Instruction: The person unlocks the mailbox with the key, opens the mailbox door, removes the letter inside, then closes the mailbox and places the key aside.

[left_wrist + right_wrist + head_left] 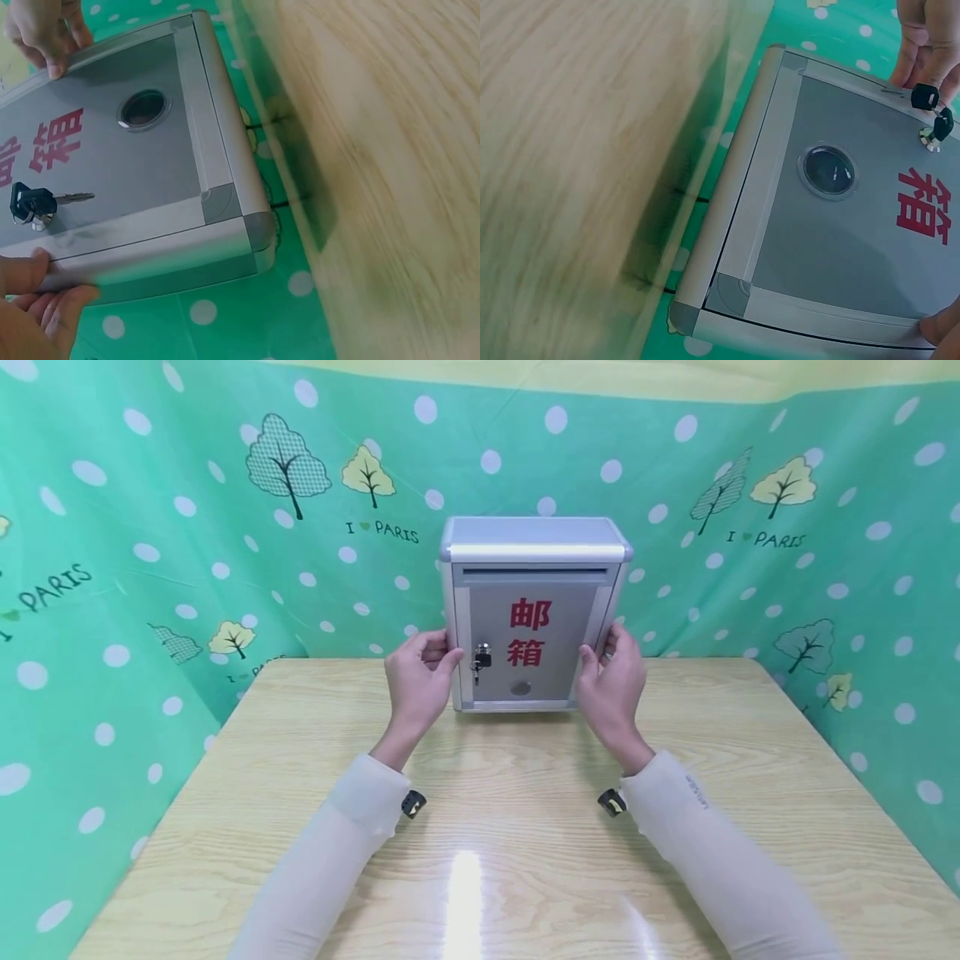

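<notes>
Both hands hold a grey metal mailbox [525,635] upright near the table's far edge. Red Chinese characters [529,633] mark its front door, below a narrow slot in the upper part. My left hand [422,681] grips the box's left side, thumb on the front edge. On the opposite side my right hand [615,687] grips it the same way. Keys [37,202] hang in the lock at the door's left. Low on the door is a small round window [829,171]. In both wrist views a gap shows between the box's bottom and the table.
A light wood-grain table [525,827] spreads beneath the arms. Green polka-dot cloth [225,560] with printed trees hangs behind the table and along both sides. Small dark devices [412,803] sit at both sleeve cuffs.
</notes>
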